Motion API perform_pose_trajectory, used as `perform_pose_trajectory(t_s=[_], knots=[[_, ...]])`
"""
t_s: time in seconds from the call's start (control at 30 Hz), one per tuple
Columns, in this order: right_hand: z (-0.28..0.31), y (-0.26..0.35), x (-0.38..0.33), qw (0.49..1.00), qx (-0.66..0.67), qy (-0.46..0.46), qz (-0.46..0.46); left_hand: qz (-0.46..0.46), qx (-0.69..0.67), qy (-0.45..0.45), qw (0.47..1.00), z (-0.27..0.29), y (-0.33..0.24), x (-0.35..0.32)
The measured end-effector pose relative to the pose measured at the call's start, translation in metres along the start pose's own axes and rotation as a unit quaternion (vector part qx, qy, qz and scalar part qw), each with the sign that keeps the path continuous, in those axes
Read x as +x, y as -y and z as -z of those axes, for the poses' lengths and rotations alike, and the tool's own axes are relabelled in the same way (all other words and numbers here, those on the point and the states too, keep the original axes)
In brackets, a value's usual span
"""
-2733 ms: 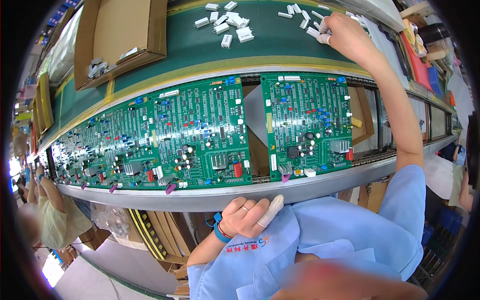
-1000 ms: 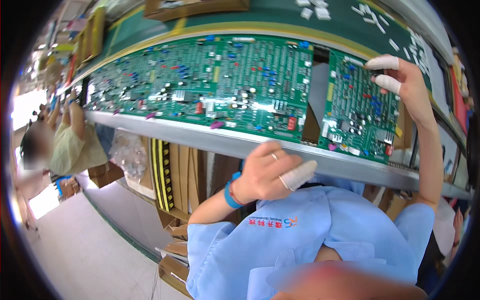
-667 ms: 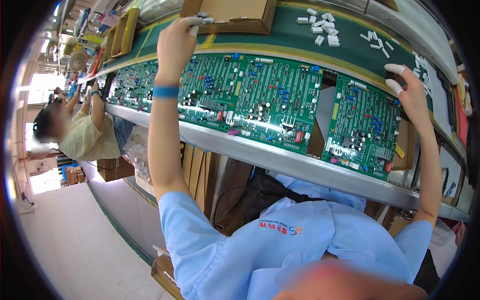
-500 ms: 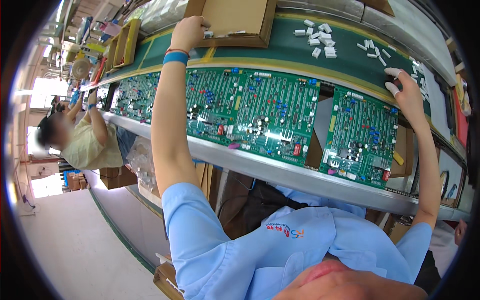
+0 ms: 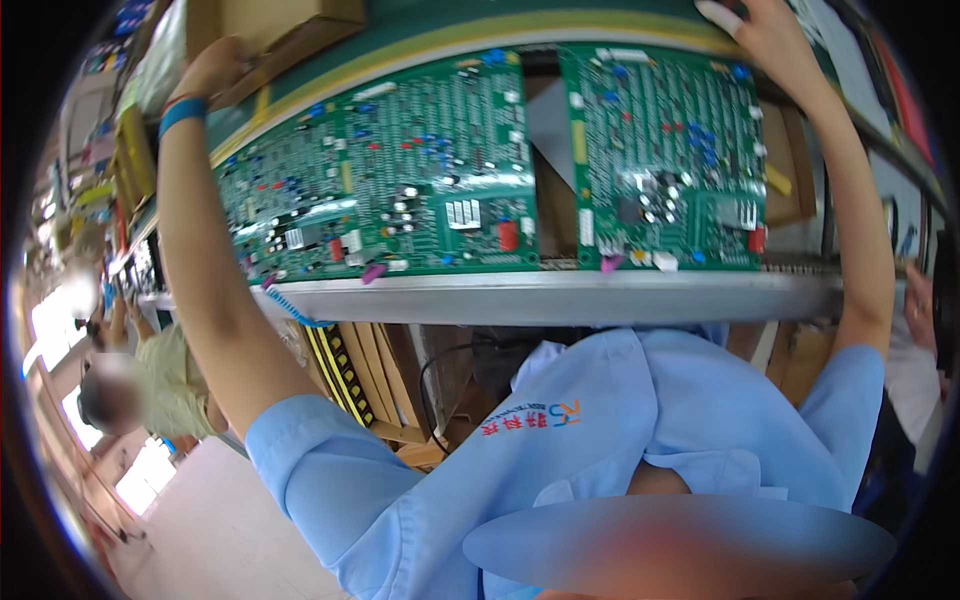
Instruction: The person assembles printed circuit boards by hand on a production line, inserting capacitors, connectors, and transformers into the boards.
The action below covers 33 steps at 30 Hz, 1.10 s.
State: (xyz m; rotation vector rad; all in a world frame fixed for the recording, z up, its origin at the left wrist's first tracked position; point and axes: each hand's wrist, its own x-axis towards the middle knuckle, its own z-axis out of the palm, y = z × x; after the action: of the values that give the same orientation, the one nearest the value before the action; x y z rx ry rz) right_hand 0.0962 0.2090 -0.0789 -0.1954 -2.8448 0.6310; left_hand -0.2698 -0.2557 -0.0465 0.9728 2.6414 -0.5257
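Note:
My left hand (image 5: 214, 68) is at the left side of a shallow cardboard box (image 5: 300, 45), its fingers curled by the rim. Motion blur hides what they hold, if anything. My right hand (image 5: 775, 40) reaches over the far edge of the boards, partly cut off by the top of the view; a white finger cot shows, and the visible fingers are apart with nothing between them. Between my arms lie green circuit boards: one at the right (image 5: 660, 130), another in the middle (image 5: 440, 130) and one at the left (image 5: 285, 200), set with blue, red and white parts.
A metal rail (image 5: 560, 298) runs along the near side of the boards. Beyond them lies a green belt (image 5: 450, 22) with a yellow border. Cardboard sheets (image 5: 385, 370) stand under the rail. Another person (image 5: 170, 375) works far left; a hand (image 5: 918, 305) shows at the right edge.
The view has shifted and turned, so the boards now appear higher and farther left. The small white parts on the belt have left the view. Both my hands stay at the far side.

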Motion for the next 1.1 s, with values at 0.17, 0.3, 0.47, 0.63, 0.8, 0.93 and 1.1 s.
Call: perform_pose_trajectory(t_s=[0.17,0.3,0.47,0.63,0.8,0.93,1.1], knots=[[0.005,-0.032,-0.016,1.000,-0.006,-0.017,0.012,0.034,-0.024,-0.229,0.972,0.019,-0.046,-0.004],[-0.016,-0.006,-0.005,0.999,-0.012,0.001,0.044,0.056,-0.196,-0.294,0.934,0.036,-0.082,-0.069],[0.015,0.004,-0.023,0.995,-0.095,-0.011,0.028,-0.185,-0.454,-0.273,0.828,0.056,-0.198,-0.116],[0.035,0.007,-0.055,0.992,-0.118,-0.020,0.035,-0.167,-0.578,-0.150,0.785,0.051,-0.320,-0.167],[0.047,0.021,-0.091,0.989,-0.076,-0.033,0.121,-0.170,-0.531,-0.114,0.822,0.024,-0.350,-0.190],[0.053,0.016,-0.118,1.000,0.005,0.016,0.005,-0.258,-0.315,-0.213,0.888,0.012,-0.365,-0.186],[0.058,0.004,-0.137,0.998,-0.041,0.005,-0.037,-0.278,-0.277,-0.225,0.892,0.007,-0.376,-0.183]])
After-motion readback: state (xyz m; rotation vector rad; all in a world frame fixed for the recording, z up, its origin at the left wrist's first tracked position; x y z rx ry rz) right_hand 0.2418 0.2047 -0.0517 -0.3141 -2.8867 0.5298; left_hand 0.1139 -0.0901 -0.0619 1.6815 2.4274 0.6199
